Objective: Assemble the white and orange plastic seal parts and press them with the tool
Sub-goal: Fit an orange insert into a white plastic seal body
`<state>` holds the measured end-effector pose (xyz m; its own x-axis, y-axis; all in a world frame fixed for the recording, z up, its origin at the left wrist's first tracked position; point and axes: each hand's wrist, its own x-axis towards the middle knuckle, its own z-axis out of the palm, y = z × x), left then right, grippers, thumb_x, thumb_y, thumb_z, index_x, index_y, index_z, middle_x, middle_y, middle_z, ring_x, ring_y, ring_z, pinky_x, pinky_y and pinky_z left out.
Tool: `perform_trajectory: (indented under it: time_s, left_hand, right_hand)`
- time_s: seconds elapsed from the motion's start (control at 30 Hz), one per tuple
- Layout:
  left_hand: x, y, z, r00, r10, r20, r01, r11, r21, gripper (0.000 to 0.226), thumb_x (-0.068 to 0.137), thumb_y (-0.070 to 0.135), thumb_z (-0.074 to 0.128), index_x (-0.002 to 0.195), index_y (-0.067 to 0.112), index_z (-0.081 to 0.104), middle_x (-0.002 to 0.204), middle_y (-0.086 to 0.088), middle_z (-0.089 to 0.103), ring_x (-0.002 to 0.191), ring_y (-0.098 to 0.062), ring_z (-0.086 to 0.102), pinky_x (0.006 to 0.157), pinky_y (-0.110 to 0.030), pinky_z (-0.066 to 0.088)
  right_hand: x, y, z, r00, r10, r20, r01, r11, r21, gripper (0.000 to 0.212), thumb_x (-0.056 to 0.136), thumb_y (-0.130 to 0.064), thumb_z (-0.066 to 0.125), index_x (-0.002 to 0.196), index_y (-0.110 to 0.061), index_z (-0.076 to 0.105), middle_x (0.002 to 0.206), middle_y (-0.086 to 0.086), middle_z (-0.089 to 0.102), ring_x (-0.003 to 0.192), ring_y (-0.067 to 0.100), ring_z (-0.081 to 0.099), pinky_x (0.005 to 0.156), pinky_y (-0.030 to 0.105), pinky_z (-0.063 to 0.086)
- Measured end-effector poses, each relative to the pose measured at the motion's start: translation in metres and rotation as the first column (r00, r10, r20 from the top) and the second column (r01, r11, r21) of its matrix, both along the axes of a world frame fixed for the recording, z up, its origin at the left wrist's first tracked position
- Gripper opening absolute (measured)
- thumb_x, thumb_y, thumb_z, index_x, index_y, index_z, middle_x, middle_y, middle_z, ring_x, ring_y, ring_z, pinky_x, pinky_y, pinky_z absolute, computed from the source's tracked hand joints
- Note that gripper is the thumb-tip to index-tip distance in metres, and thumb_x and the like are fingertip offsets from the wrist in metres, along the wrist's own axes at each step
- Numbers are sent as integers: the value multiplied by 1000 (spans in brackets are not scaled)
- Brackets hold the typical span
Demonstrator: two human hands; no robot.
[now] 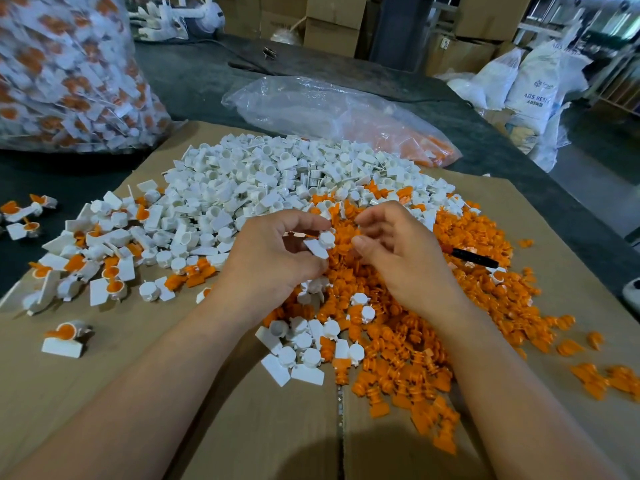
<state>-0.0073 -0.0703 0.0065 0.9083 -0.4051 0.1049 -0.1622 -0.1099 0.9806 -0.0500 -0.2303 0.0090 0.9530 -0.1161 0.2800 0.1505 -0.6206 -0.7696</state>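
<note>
My left hand [273, 251] pinches a white seal part [322, 243] with a flat tag, holding it above the orange pile. My right hand [394, 247] hovers just right of it with curled fingers; I cannot see whether an orange piece lies between them. A heap of white seal parts [277, 174] covers the far middle of the cardboard [173, 393]. Loose orange seal parts [433, 334] spread across the right side. A black tool [472, 257] lies on the orange pile, right of my right hand. Joined white-and-orange seals [104, 268] lie at the left.
A big clear bag of finished seals [69, 71] stands at the far left. A clear bag with orange parts [346, 116] lies behind the white heap. Cardboard boxes [332, 26] and white sacks [533, 84] stand beyond the dark table [194, 77].
</note>
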Motion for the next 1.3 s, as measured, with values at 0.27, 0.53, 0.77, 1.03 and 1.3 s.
perform_trajectory:
  time_s: [0.27, 0.53, 0.77, 1.03, 1.3]
  left_hand:
    - [1, 0, 1, 999, -14, 31, 14, 1000, -14, 45, 67, -12, 73, 77, 31, 65, 58, 25, 62, 48, 5, 56, 48, -7, 42]
    - [3, 0, -2, 998, 49, 37, -48, 998, -41, 30, 70, 0, 77, 73, 26, 63, 77, 0, 62, 56, -7, 50, 56, -19, 48]
    - [2, 1, -1, 1000, 15, 13, -13, 993, -115, 12, 69, 18, 74, 77, 20, 64, 67, 7, 65, 62, -8, 63, 63, -20, 55]
    - [3, -1, 1, 965, -107, -239, 22, 943, -331, 19, 90, 9, 53, 89, 17, 70, 75, -3, 72, 69, -13, 68, 54, -18, 52]
    - [3, 0, 0, 932, -193, -308, 61, 918, -392, 20, 91, 7, 50, 90, 13, 69, 82, -10, 72, 81, -24, 69, 57, -19, 55]
  right_hand:
    - [-1, 4, 1, 998, 65, 9, -66, 987, 144, 39, 90, -2, 53, 93, -42, 53, 92, -12, 63, 82, 1, 65, 75, 20, 53]
    - [-3, 7, 3, 992, 123, 29, -126, 974, 187, 39, 91, -1, 50, 94, -39, 56, 95, -9, 63, 81, 2, 66, 72, 17, 52]
    - [-4, 7, 4, 993, 56, 103, -70, 988, 134, 21, 80, -13, 67, 75, -32, 61, 76, -7, 66, 74, 12, 63, 70, 27, 52]
    - [-7, 11, 7, 986, 14, 169, -70, 942, 329, 23, 83, -1, 61, 80, -24, 62, 66, -7, 66, 60, 6, 65, 56, 14, 50]
    - [-7, 14, 7, 979, 14, 204, -73, 956, 284, 28, 83, -1, 62, 78, -28, 61, 66, -14, 66, 60, 4, 64, 58, 17, 51]
